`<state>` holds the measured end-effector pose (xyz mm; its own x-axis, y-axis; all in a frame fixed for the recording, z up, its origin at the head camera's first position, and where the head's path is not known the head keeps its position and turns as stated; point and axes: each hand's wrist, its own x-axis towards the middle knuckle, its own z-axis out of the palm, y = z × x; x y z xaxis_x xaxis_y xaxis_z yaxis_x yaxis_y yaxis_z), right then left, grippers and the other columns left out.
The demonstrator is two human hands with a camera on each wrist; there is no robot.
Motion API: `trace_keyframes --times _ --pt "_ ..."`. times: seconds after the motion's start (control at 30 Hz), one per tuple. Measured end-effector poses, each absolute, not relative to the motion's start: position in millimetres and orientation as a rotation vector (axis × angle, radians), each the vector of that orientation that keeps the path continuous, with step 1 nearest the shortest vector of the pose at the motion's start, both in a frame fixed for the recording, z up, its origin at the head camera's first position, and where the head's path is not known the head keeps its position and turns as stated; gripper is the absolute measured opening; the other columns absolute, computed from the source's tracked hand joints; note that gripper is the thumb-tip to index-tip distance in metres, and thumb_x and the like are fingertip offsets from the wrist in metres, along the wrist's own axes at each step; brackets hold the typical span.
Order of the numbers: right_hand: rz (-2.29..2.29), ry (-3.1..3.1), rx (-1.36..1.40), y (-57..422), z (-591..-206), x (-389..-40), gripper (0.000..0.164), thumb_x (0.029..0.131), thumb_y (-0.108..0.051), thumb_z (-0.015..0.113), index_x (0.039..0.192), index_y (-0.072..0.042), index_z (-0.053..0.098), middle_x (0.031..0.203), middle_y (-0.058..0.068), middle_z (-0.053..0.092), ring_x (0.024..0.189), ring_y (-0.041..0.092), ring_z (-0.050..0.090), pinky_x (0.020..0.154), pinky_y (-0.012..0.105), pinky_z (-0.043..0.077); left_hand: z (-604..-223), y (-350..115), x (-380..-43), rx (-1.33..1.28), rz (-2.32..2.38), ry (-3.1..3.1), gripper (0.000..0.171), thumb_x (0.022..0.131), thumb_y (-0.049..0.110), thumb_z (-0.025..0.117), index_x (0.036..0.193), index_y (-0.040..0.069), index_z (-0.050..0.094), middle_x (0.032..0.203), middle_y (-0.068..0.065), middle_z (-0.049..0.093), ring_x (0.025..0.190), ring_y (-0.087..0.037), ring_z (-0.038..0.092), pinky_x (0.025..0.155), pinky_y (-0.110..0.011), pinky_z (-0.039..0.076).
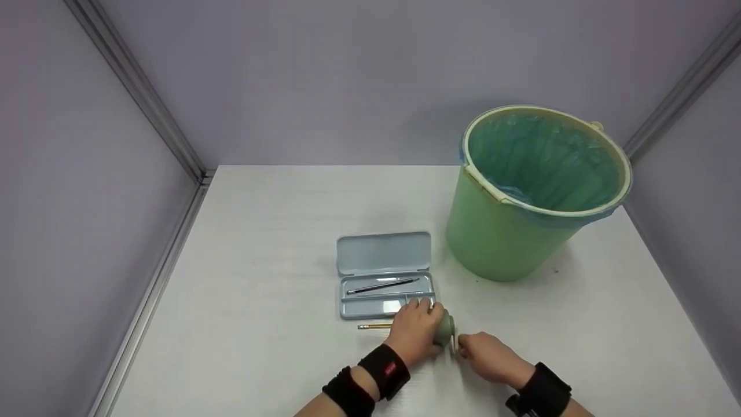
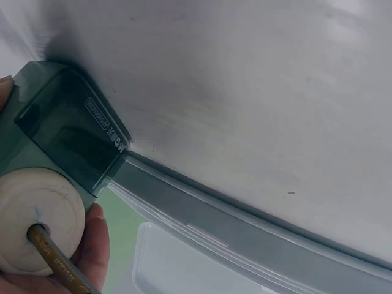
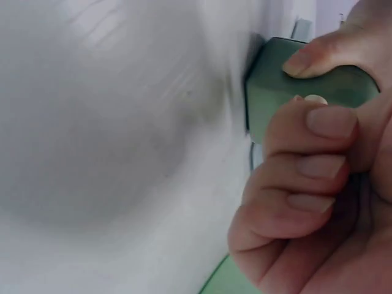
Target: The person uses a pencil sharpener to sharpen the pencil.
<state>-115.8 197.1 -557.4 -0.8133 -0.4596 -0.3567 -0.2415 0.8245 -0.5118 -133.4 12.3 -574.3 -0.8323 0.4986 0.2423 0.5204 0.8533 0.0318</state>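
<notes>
Both forearms are cut off at the near edge. The right hand (image 1: 492, 356) is held with fingers curled, the crank (image 1: 454, 343) pinched at their tips; its knob is mostly hidden. The left hand (image 1: 414, 333) is laid over the sharpener (image 1: 444, 331), thumb near, fingers wrapped to the far side. The sharpener is seated on the table (image 1: 249, 347); a pencil (image 1: 373, 326) is inserted in its left face, point concealed. Beyond, the open case (image 1: 383, 253) is partly covered by the left hand. Far right, the bin's (image 1: 498, 243) floor is obscured.
</notes>
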Motion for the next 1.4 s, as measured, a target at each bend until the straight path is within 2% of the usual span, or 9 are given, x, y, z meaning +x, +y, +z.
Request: trace_keyframes --times 0.23,0.5,0.83,0.93,1.1,1.27,1.4 --pt "-0.674 2.512 -0.587 204 -536 -116 0.017 0.096 -0.003 0.053 0.080 -0.008 0.056 0.070 -0.002 0.055 0.061 0.009 0.040 0.056 0.026 0.034 -576 16 -136 -0.789 -0.131 -2.763 0.065 0.064 0.053 0.085 0.112 0.016 0.062 0.095 -0.001 0.065 0.083 -0.016 0.059 0.071 -0.027 0.052" --pt "-0.720 2.678 -0.583 201 -519 -136 0.017 0.099 -0.004 0.050 0.083 -0.008 0.057 0.072 0.001 0.058 0.063 0.009 0.041 0.058 0.024 0.035 -574 13 -137 -0.798 -0.135 -2.746 0.064 0.064 0.052 0.085 0.112 0.015 0.062 0.094 -0.001 0.065 0.081 -0.016 0.059 0.070 -0.028 0.052" --pt "-0.774 2.701 -0.571 194 -530 -157 0.020 0.100 -0.001 0.045 0.083 -0.005 0.057 0.075 0.009 0.061 0.064 0.011 0.043 0.059 0.024 0.035 -577 8 -135 -0.824 -0.108 -2.778 0.073 0.060 0.056 0.088 0.114 0.015 0.061 0.095 -0.001 0.064 0.082 -0.017 0.059 0.069 -0.029 0.051" --pt "-0.777 2.711 -0.550 191 -538 -163 0.020 0.097 0.001 0.047 0.080 -0.006 0.055 0.072 0.006 0.058 0.064 0.013 0.043 0.059 0.026 0.036 -576 7 -134 -0.811 -0.106 -2.789 0.073 0.060 0.056 0.088 0.115 0.015 0.061 0.097 -0.002 0.064 0.084 -0.017 0.059 0.071 -0.029 0.052" --pt "-0.722 2.700 -0.476 185 -563 -168 0.017 0.088 0.003 0.053 0.076 -0.008 0.054 0.067 -0.001 0.047 0.063 0.016 0.041 0.059 0.030 0.034 -576 8 -135 -0.802 -0.126 -2.792 0.074 0.061 0.056 0.087 0.116 0.015 0.060 0.101 -0.003 0.065 0.088 -0.018 0.060 0.075 -0.030 0.053" --pt "-0.708 2.618 -0.456 189 -579 -153 0.018 0.084 0.007 0.055 0.081 -0.009 0.062 0.074 0.001 0.061 0.066 0.015 0.046 0.062 0.034 0.041 -574 10 -136 -0.805 -0.150 -2.796 0.073 0.061 0.055 0.088 0.114 0.015 0.060 0.101 -0.003 0.065 0.089 -0.018 0.061 0.076 -0.030 0.053" --pt "-0.724 2.614 -0.512 192 -580 -143 0.014 0.088 0.003 0.057 0.088 -0.008 0.065 0.081 0.005 0.068 0.068 0.015 0.048 0.062 0.036 0.044 -571 10 -137 -0.796 -0.139 -2.815 0.073 0.060 0.055 0.089 0.114 0.015 0.060 0.101 -0.003 0.065 0.089 -0.018 0.061 0.077 -0.030 0.054"
